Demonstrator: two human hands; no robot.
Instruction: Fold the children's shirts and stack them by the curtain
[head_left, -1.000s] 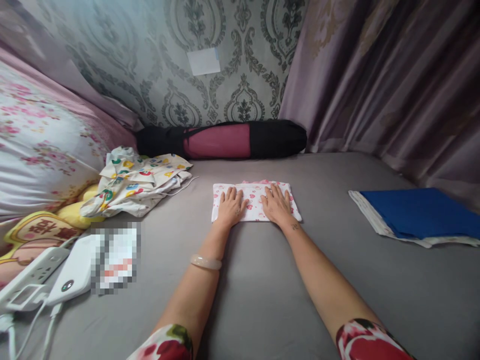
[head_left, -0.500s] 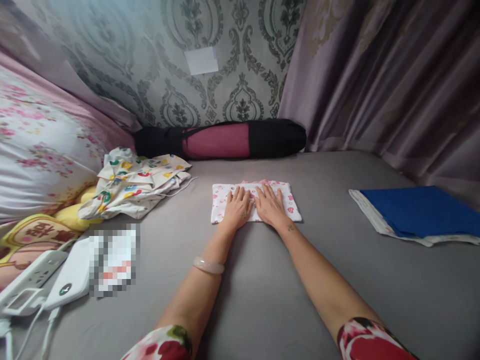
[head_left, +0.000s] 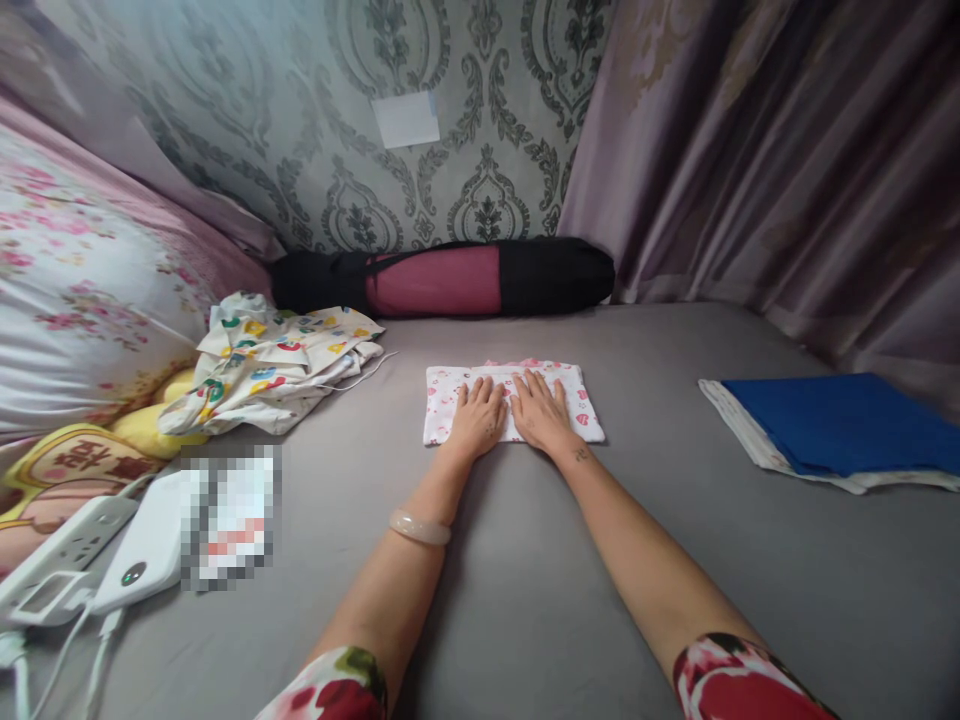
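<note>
A white cloth (head_left: 579, 408) printed with pink and red hearts lies folded into a flat rectangle on the grey bed sheet (head_left: 517, 560). My left hand (head_left: 480, 418) rests flat on its left half, fingers stretched out and slightly spread. On the right half, my right hand (head_left: 541, 412) lies palm down in the same way. The two hands are side by side with a narrow gap between them. A little pink patterned fabric shows along the cloth's far edge.
At the back lies a long black and maroon bag (head_left: 435, 280). Crumpled patterned fabric (head_left: 277, 365) lies at left, near a power strip (head_left: 82, 535) and a white power bank (head_left: 154, 540) with cables. Folded blue cloth (head_left: 832, 420) sits at right on lighter fabric.
My left hand's fingers have shifted slightly toward me on the cloth. Otherwise both hands and the cloth look nearly the same; the whole view has moved very little.
</note>
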